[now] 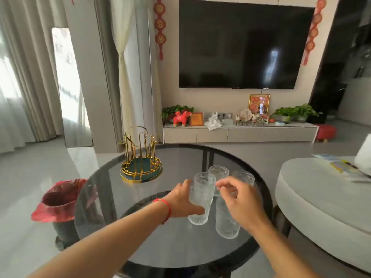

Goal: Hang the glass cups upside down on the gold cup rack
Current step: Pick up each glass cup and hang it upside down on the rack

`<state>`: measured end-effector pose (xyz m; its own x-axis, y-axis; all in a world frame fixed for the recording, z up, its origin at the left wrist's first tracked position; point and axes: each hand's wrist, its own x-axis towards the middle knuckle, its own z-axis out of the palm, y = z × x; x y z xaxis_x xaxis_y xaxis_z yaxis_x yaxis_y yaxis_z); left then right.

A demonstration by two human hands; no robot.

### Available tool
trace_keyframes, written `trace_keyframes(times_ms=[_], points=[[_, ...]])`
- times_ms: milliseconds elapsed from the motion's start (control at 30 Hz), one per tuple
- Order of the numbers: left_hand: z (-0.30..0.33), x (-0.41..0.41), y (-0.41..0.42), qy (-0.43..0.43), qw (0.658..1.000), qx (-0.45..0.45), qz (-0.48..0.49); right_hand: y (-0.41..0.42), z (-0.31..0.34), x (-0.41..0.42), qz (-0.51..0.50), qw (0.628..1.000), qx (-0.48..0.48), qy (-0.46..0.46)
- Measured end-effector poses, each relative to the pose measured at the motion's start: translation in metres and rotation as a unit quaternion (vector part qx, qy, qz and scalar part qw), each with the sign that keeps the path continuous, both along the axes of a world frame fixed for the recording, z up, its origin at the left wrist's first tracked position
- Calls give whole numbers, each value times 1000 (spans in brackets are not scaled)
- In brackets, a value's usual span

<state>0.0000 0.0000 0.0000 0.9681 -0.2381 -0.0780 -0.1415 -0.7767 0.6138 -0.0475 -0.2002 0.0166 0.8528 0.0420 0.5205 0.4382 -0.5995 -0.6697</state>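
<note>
Head view: glass cup [200, 199] within left grip [183, 201].

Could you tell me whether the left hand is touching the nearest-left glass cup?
Touching: the head view shows the left hand wrapped around the glass cup, thumb across its front.

Wall TV [245, 45] above low cabinet [239, 134]; curtains [22, 77] left, daylit; grey floor [30, 177].
</note>
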Motion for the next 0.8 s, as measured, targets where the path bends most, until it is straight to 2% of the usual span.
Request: trace_keyframes(times_ms=[67,133,233,333,433,500,567,633,700,767,800], points=[[-16,4,-12,-12,998,-59,18,9,-19,3,6,1000,17,-10],[-34,4,-17,-36,991,-127,26,23,-29,0,23,997,-37,-58],[-50,13,-8,-81,984,-153,46,34,-37,15,43,986,-76,-145],[-45,21,13,-98,975,-183,85,54,-40,17,42,991,-27,-127],[-35,37,41,-79,931,-297,198,83,-48,22,85,994,62,-21],[-28,46,58,-73,885,-374,267,107,-48,30,96,990,88,59],[-25,58,78,-56,832,-457,310,134,-48,58,58,987,84,124],[-24,66,88,-27,785,-532,315,155,-39,94,-1,974,47,220],[-27,71,91,-20,753,-586,297,171,-31,124,14,939,126,319],[-31,77,94,-37,734,-614,288,185,-32,145,52,909,221,350],[-31,79,94,-47,740,-607,287,187,-37,152,63,907,232,346]])
